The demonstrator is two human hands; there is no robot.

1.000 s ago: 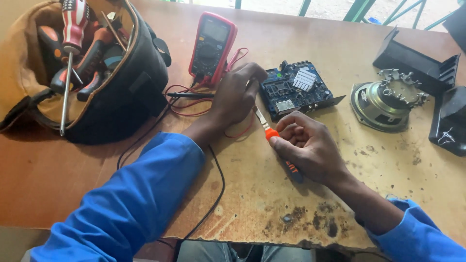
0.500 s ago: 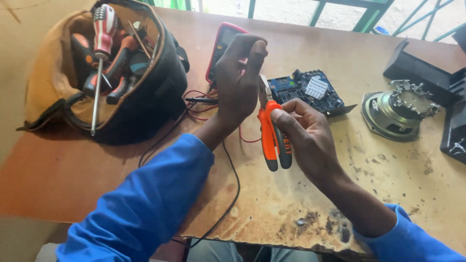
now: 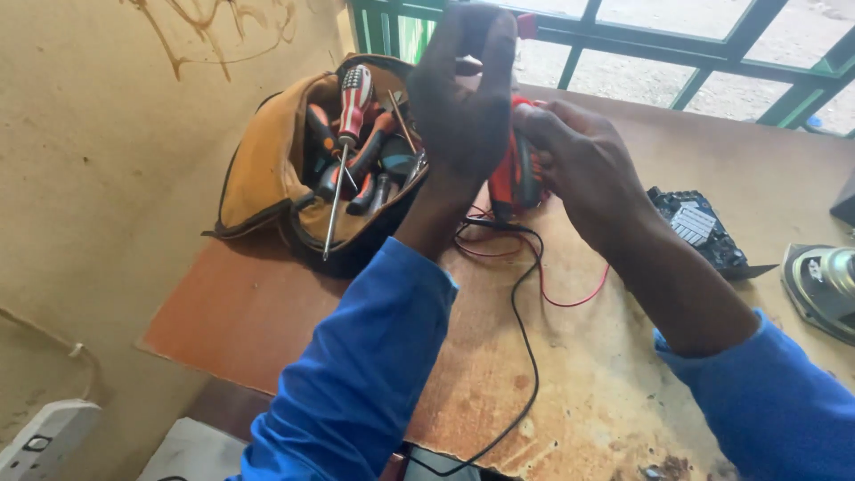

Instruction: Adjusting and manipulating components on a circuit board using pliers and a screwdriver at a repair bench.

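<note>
My left hand (image 3: 463,98) is raised in front of me with its back to the camera and its fingers drawn together; anything in them is hidden. Right beside it, my right hand (image 3: 583,165) grips orange-handled pliers (image 3: 515,183), held upright with the jaws hidden behind my left hand. Both hands hover above the worn wooden table (image 3: 588,392). Below them run a red wire (image 3: 570,301) and a black wire (image 3: 521,356).
An open tan tool bag (image 3: 263,178) full of screwdrivers, one with a red and white handle (image 3: 354,93), stands at the left. A dark circuit board (image 3: 699,227) and a speaker (image 3: 824,285) lie at the right. Green window bars (image 3: 623,36) are behind; a white power strip (image 3: 44,436) is at the lower left.
Both hands have risen from the circuit board, with the pliers lifted upright. The camera has swung left and up, so the board and speaker now sit at the right.
</note>
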